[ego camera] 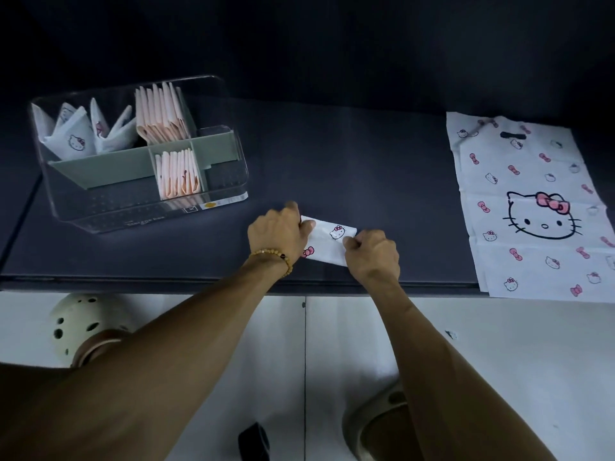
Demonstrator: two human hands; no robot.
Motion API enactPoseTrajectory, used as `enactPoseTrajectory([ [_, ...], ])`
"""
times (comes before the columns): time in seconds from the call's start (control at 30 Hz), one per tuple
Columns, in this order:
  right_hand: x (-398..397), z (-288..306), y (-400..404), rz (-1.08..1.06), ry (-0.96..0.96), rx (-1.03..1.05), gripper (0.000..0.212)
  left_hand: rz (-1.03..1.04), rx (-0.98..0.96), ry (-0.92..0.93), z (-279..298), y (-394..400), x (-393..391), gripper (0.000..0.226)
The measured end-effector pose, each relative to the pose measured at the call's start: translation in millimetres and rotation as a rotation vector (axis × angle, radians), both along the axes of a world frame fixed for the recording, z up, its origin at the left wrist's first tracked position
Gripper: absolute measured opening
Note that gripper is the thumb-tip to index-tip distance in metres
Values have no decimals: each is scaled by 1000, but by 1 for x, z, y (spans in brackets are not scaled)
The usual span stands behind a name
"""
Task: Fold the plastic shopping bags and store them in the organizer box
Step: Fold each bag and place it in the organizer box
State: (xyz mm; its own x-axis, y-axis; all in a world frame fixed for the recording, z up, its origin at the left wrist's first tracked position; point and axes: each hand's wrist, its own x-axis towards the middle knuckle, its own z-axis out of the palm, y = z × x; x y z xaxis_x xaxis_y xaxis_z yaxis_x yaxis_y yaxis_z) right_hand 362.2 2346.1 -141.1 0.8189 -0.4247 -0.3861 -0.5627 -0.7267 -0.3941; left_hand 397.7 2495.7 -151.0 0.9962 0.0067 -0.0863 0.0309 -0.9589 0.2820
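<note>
Head view: both hands work a small folded bag [327, 241] at the table's near edge, left hand [279, 234] pinching its left end, right hand [372, 252] gripping the right corner; folding looks nearly finished; next, tuck and carry to the organizer box [213, 181], far left.

Table [366, 154]: organizer box [229, 189] at left holding folded bags [163, 116] in its compartments, partly folded bag [327, 242] near the front edge at centre, flat bag [532, 207] at right
</note>
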Motion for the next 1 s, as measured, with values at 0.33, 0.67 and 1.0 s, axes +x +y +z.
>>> enactPoseTrajectory([
  [0.33, -24, -4, -6, 447, -432, -368, 36, -673, 103, -119, -24, 1, -19, 52],
  [0.67, -40, -32, -25, 624, -327, -292, 54, -717, 256, -203, -14, -17, -22, 48],
  [1.0, -39, -35, -26, 596, -338, -285, 54, -785, 31, -130, -20, -9, -7, 45],
])
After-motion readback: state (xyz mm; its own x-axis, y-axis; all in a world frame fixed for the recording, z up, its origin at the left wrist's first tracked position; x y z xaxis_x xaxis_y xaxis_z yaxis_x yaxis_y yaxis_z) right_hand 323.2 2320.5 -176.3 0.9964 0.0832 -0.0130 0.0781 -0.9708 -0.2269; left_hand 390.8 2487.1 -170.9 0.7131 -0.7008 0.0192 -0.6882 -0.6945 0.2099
